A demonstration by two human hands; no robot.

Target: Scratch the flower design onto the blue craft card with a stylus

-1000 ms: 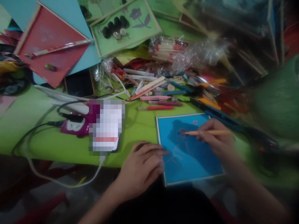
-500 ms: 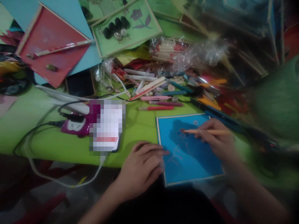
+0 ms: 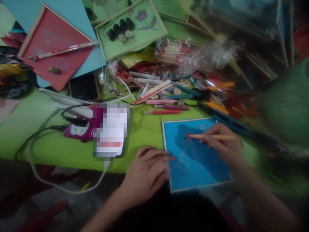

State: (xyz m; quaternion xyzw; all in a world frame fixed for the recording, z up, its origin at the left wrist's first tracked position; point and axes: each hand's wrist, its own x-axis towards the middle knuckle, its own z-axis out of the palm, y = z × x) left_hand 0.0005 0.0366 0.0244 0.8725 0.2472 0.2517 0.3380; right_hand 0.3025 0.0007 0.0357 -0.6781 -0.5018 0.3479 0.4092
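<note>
A blue card (image 3: pixel 205 170) with a pale border lies on the green table (image 3: pixel 36 129) near its front edge. Faint orange line drawings of flowers show on it. My right hand (image 3: pixel 223 145) grips an orange pen (image 3: pixel 217 137), its tip touching the card's upper part at a small flower. My left hand (image 3: pixel 147 172) rests palm down at the card's left edge, with its fingertips pressing on the card.
A phone (image 3: pixel 111 132) on a white cable lies left of the card, beside a purple device (image 3: pixel 79 130). Many pens and sticks (image 3: pixel 161 96) are heaped behind. Red (image 3: pixel 53 48) and green (image 3: pixel 130 27) framed cards lie at the back.
The pen tip has shifted slightly left and up on the card. My left hand has stayed in place.
</note>
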